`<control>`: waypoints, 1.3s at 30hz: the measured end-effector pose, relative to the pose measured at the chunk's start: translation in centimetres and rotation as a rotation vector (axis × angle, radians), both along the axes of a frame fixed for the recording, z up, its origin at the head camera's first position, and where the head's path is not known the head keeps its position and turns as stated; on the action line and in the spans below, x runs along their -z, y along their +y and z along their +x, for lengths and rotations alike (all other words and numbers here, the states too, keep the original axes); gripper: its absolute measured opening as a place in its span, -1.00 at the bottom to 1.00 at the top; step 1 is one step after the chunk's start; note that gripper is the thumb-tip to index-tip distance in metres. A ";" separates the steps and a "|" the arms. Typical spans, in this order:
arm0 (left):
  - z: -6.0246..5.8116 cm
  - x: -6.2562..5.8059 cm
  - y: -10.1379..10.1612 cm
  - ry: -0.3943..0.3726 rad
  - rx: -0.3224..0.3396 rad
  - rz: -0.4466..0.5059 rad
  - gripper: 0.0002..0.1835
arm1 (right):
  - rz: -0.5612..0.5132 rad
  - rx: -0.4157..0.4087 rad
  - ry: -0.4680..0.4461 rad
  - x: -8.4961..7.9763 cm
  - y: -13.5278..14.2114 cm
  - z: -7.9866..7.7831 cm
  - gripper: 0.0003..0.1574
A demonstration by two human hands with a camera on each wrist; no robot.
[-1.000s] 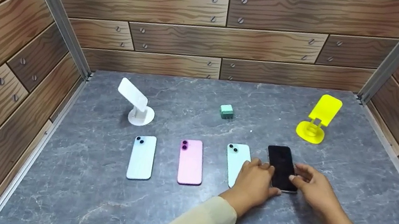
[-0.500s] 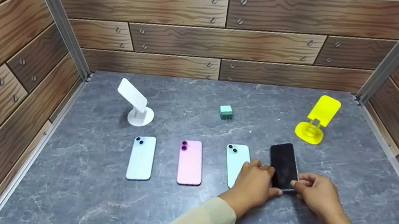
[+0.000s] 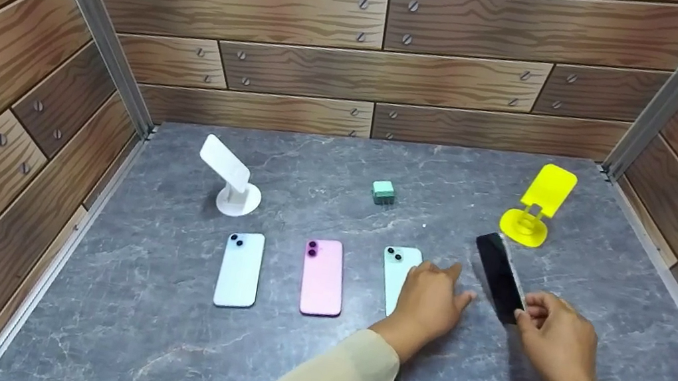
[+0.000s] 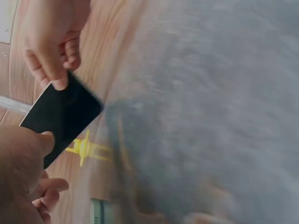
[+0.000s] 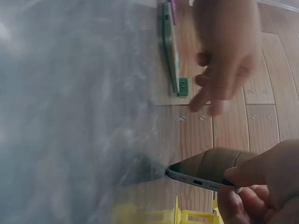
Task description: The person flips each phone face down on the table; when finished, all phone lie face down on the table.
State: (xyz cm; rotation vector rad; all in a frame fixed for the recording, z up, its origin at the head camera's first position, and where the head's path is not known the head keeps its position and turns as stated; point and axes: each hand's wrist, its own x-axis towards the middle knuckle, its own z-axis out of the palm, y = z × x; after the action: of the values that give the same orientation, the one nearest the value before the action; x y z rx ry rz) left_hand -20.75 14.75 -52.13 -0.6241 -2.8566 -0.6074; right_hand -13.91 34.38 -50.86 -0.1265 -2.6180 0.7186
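Observation:
Between thumb and fingers my right hand (image 3: 562,338) pinches a black-screened phone (image 3: 499,275) by its right long edge. The phone is tilted off the table, screen facing left; its charging-port end shows in the right wrist view, where the phone (image 5: 210,165) sits between thumb and fingers. My left hand (image 3: 430,301) hovers over the lower part of a mint phone (image 3: 401,270), fingers apart and holding nothing. Left of it, a pink phone (image 3: 323,279) and a pale blue phone (image 3: 240,270) lie with their camera backs up.
A yellow phone stand (image 3: 535,206) stands beyond the right hand. At the back left is a white phone stand (image 3: 230,177). A small green charger plug (image 3: 383,192) lies at the back middle. Wood-patterned walls (image 3: 304,64) enclose the grey marbled table (image 3: 142,336).
My right hand has gripped the black-screened phone's edge, lifted it off the table and tilted it, moving right. My left hand has let go of the phone and spread its fingers.

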 end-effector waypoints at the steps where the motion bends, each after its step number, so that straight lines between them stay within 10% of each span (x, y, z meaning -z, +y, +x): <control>1: -0.1 -0.3 0.0 -0.022 -0.013 0.060 -0.39 | 0.013 -0.006 0.024 0.1 0.0 0.1 -0.75; 7: -0.7 -1.8 0.3 -0.107 -0.046 0.390 -0.36 | 0.117 -0.091 0.152 0.8 -0.3 0.5 -0.73; 19: -0.9 -1.9 0.2 -0.088 -0.045 0.450 -0.55 | 0.230 -0.166 0.198 1.0 -0.5 0.5 -0.67; 39: -0.9 -2.2 0.5 -0.153 -0.055 0.502 -0.55 | -0.081 -0.267 -0.277 0.1 4.1 -0.6 -0.20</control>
State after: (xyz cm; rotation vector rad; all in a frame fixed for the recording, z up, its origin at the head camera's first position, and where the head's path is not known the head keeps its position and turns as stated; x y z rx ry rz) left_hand -21.65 15.29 -49.94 -0.4257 -2.6699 -1.3499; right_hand -14.56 38.50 -50.92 0.1109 -2.9042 0.9580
